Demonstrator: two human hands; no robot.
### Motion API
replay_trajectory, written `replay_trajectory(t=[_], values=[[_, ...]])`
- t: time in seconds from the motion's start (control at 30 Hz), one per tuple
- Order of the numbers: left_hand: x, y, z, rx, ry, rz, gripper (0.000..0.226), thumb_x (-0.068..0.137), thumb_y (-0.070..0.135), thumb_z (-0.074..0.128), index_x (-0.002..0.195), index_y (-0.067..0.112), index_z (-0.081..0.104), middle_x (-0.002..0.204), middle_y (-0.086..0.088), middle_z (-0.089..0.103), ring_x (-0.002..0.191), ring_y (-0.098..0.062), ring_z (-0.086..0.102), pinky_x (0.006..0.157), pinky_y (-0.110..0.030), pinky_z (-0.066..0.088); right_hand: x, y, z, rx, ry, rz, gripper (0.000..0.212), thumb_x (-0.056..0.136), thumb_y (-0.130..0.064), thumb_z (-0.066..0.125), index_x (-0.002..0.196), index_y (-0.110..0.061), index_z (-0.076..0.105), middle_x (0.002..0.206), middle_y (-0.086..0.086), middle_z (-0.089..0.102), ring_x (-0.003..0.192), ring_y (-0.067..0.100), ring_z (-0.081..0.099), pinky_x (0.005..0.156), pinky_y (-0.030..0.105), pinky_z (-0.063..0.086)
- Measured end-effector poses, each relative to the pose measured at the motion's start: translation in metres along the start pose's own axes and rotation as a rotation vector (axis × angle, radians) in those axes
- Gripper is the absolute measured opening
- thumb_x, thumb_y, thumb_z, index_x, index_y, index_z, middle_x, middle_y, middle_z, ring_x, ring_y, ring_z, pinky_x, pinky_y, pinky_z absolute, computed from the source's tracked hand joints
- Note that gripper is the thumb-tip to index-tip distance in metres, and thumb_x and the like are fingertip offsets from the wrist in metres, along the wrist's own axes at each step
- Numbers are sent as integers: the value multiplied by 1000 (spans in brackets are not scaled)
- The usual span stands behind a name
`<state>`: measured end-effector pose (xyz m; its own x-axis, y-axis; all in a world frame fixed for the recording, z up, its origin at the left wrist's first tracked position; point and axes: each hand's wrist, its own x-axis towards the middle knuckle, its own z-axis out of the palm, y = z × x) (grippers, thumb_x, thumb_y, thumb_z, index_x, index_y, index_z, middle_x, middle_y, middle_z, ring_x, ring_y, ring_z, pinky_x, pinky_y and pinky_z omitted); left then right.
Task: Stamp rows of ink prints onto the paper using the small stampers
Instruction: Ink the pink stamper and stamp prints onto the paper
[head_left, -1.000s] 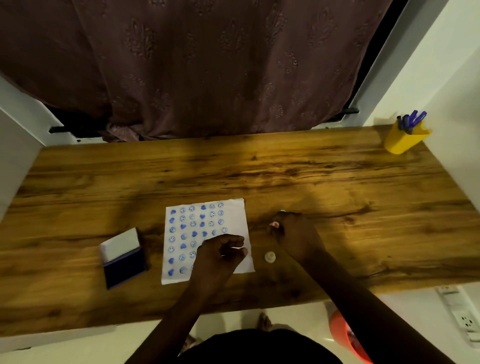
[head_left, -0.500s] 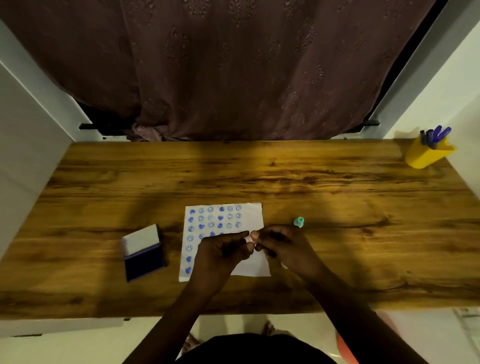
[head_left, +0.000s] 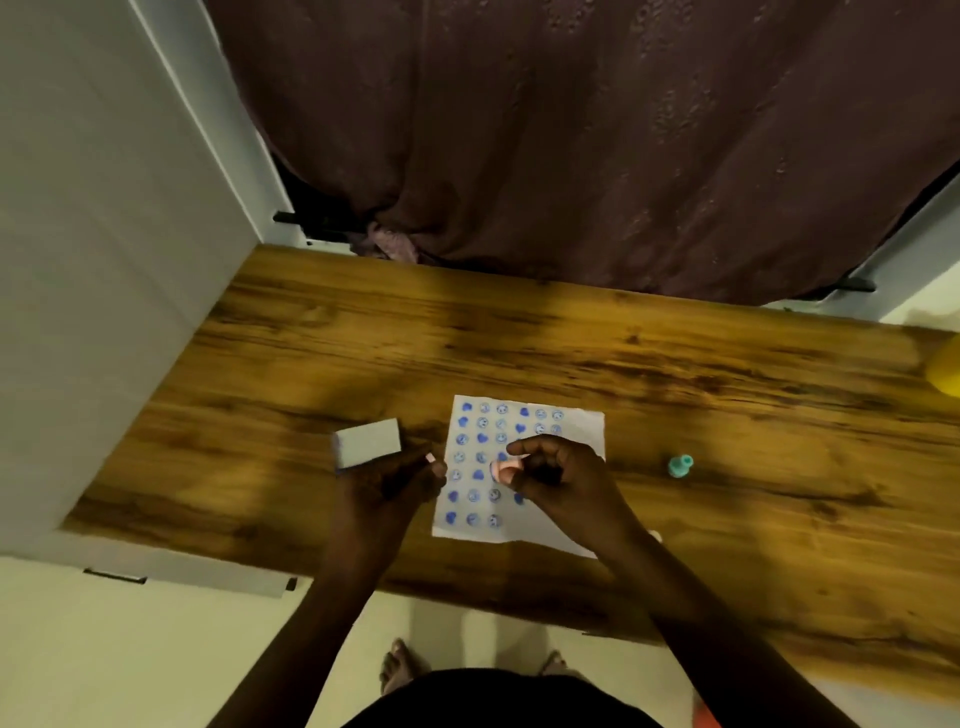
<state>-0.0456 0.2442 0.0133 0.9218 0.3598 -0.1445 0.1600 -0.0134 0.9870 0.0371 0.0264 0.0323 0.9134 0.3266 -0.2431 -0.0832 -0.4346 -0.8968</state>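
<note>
A white paper lies on the wooden table, covered with rows of blue heart and face prints. My right hand hovers over the middle of the paper, shut on a small pink stamper that points left. My left hand is just left of the paper, pinching a tiny pale cap at its fingertips. The ink pad's white lid stands open behind my left hand, which hides the pad's base. A teal stamper stands on the table to the right of the paper.
A yellow pen holder sits at the far right edge of the frame. A white wall panel borders the table on the left and a dark curtain hangs behind it. A small pale object peeks out beside my right forearm.
My hands met at the pink stamper and have pulled apart: the left went left with the pale cap, the right keeps the stamper over the paper. The view swung right.
</note>
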Motion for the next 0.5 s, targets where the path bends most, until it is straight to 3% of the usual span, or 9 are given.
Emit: replay_trajectory(t=[0.07,0.17,0.3,0.5], values=[[-3,3,-20,52,46,45,20,82,34,81,101,26,79,90,7,84,85,-12,81,69,-19,63,4,-3,20,-105,-35,-55,24,84,-42,79,102,-26,74,96,-12,77,90,0,71,83,21,58],[-5,4,-46,41,124,47,27,85,25,80,112,24,76,89,14,83,83,-8,81,68,-18,62,10,-14,51,-279,-100,-134,24,89,-52,70,96,-28,71,89,-16,75,83,-5,68,71,8,48],[-8,-1,-71,39,213,47,29,89,20,79,117,12,77,98,-3,84,88,-15,82,74,-28,66,19,-25,89,-501,-132,-260,27,95,-51,61,97,-26,68,87,-7,73,78,4,67,66,16,46],[-12,-6,-97,66,232,51,21,91,23,79,110,14,80,101,0,84,95,-14,81,76,-31,64,34,-34,127,-625,-201,-314,31,99,-37,58,126,-22,62,127,3,70,116,20,66,100,30,52]])
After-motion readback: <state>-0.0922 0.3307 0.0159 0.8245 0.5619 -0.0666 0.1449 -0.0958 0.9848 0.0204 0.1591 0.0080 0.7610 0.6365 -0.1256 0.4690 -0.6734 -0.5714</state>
